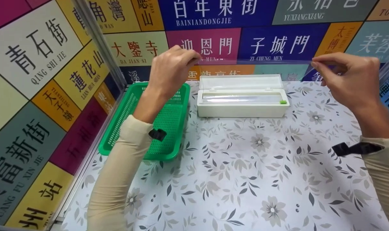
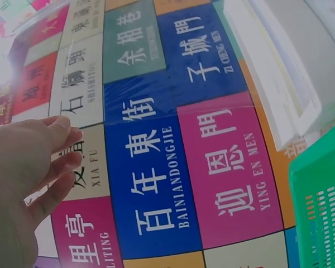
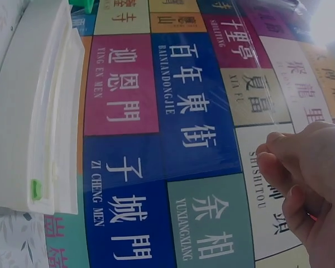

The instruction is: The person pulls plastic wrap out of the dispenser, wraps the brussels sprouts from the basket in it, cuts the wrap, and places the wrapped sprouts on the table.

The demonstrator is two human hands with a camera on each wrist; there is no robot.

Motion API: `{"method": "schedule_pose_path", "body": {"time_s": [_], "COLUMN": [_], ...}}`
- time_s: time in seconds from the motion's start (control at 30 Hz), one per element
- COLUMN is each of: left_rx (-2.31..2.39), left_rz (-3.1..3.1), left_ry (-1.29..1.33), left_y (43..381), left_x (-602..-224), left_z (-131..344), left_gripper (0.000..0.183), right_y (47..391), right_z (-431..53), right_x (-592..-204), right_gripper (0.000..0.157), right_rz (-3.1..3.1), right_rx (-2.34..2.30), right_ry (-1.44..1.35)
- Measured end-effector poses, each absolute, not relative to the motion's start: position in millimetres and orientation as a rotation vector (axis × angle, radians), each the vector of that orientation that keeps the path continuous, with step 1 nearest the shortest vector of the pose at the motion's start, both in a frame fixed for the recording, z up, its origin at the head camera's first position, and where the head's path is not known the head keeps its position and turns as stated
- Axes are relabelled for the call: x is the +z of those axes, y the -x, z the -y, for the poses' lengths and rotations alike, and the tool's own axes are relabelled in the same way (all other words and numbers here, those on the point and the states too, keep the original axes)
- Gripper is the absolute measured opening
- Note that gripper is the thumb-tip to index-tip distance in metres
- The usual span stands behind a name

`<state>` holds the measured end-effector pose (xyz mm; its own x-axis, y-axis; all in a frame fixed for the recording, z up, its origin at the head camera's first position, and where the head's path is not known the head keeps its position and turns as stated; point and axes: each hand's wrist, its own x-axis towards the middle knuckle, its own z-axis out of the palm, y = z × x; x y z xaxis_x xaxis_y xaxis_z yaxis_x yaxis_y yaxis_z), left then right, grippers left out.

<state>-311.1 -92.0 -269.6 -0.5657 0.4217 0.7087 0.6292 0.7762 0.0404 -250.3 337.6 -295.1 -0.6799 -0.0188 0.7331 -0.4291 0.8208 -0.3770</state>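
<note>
A clear sheet of plastic wrap [image 1: 255, 61] stretches through the air between the two hands, above the back of the table. At its left end, my left hand [image 1: 172, 65] pinches the edge between thumb and fingers. My right hand [image 1: 351, 77] pinches the other end in the same way. Below the film stands a white wrap dispenser box [image 1: 242, 111] with its lid [image 1: 241, 82] raised and a shiny roll [image 1: 239, 97] inside. A small green slider [image 1: 283, 102] sits at the box's right front edge. The film's outline is faint in both wrist views.
On the left, under my left forearm, lies a green plastic basket [image 1: 163, 131]. A floral cloth [image 1: 233, 173] covers the table. Panels with coloured street-name tiles [image 1: 204, 41] rise at the back and on the left side.
</note>
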Motion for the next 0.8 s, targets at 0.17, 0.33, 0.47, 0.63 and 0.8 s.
{"method": "schedule_pose_path", "body": {"time_s": [0.17, 0.33, 0.47, 0.63, 0.8], "left_rx": [-0.446, -0.488, -0.488, -0.428, -0.366], "left_rz": [2.227, 2.221, 2.212, 2.175, 2.133], "left_ry": [0.829, 0.890, 0.928, 0.938, 0.964], "left_y": [297.6, 284.9, 275.3, 260.9, 245.0], "left_x": [-281.9, -293.3, -301.7, -313.5, -327.6], "left_z": [100.1, 106.3, 110.3, 114.0, 116.5], "left_gripper": [0.023, 0.022, 0.022, 0.020, 0.015], "right_y": [229.1, 209.6, 197.3, 183.7, 169.4], "right_z": [-334.2, -333.1, -333.9, -334.1, -334.0], "right_x": [-303.1, -314.5, -327.5, -344.2, -359.8], "right_gripper": [0.019, 0.020, 0.020, 0.020, 0.023], "right_rz": [2.235, 2.203, 2.209, 2.224, 2.247], "right_rx": [0.645, 0.647, 0.663, 0.656, 0.661], "right_ry": [-0.380, -0.427, -0.443, -0.478, -0.510]}}
